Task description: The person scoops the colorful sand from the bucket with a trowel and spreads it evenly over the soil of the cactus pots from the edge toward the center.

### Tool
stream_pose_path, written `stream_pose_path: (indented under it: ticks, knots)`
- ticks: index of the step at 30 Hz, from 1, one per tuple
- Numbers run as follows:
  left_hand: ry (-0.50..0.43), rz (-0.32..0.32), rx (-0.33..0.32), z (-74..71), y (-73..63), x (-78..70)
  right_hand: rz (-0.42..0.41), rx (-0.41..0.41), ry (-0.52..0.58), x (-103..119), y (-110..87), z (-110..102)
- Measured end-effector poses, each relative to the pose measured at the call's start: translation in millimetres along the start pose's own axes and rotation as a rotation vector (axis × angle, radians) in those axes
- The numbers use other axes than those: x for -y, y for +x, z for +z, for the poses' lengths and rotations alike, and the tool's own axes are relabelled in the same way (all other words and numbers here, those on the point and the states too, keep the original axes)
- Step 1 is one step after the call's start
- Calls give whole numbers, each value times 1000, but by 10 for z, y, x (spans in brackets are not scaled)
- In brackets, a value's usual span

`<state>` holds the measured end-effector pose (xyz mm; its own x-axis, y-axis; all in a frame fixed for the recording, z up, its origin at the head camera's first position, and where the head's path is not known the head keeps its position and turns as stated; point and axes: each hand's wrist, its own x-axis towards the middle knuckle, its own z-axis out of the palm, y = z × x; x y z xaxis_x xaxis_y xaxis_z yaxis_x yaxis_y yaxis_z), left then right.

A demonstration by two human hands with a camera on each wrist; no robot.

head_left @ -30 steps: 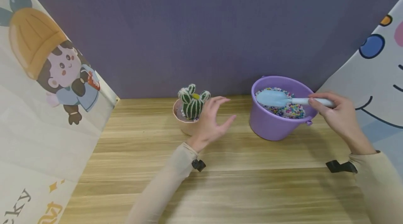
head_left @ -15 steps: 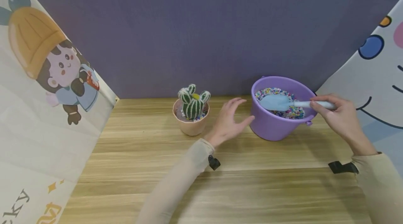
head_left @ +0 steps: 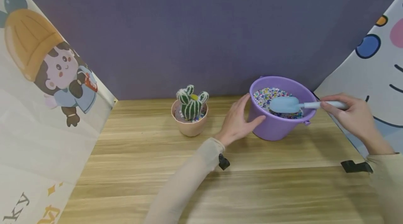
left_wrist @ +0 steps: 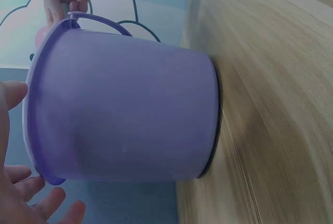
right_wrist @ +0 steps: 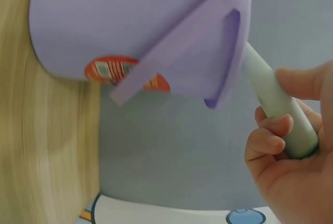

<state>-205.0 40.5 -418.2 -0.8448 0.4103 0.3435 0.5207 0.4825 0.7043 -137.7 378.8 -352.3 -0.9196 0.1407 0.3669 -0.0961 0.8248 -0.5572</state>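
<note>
A purple bucket (head_left: 274, 127) holds many small multicoloured beads (head_left: 267, 95). My right hand (head_left: 354, 113) grips the pale handle (right_wrist: 283, 109) of a toy shovel. The shovel's light blue blade (head_left: 285, 105) lies over the beads inside the bucket, below the rim. At the bucket's left side is my left hand (head_left: 237, 122), fingers and thumb spread near the rim. In the left wrist view its fingers (left_wrist: 49, 203) look loosely bent; whether they touch the bucket I cannot tell. Left of this hand stands a peach pot (head_left: 191, 128) with a green cactus (head_left: 191, 108) and some beads.
Everything stands on a wood-grain table (head_left: 157, 175). A dark blue-grey wall (head_left: 189, 31) rises behind, close to the bucket and pot. Printed cartoon panels flank both sides, the right panel (head_left: 340, 91) close to my right hand. The bucket's handle (right_wrist: 171, 47) hangs down along its side.
My left hand has moved right, from beside the cactus pot to the bucket's left side. My right hand has drawn the shovel to the right and slightly down over the beads.
</note>
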Motion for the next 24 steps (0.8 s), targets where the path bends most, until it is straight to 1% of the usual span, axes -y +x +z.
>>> stream_pose_path:
  ticks: [5, 10, 14, 17, 20, 22, 24]
  knots:
    - [6, 17, -10, 54, 58, -10, 4, -17, -52, -55, 8, -136]
    - [30, -5, -31, 60, 91, -43, 2, -41, -55, -80, 39, -260]
    - [53, -22, -30, 36, 113, -67, -14, -51, -92, -47, 92, -290]
    - [65, -24, -21, 30, 121, -70, -36, -35, -133, -14, 140, -261]
    - [69, -19, -21, 41, 122, -62, -43, 20, -163, 13, 176, -179]
    - [65, -17, -23, 43, 119, -59, -47, 56, -164, 42, 195, -89]
    - [54, -18, -26, 43, 113, -54, -48, 86, -138, 78, 216, 30]
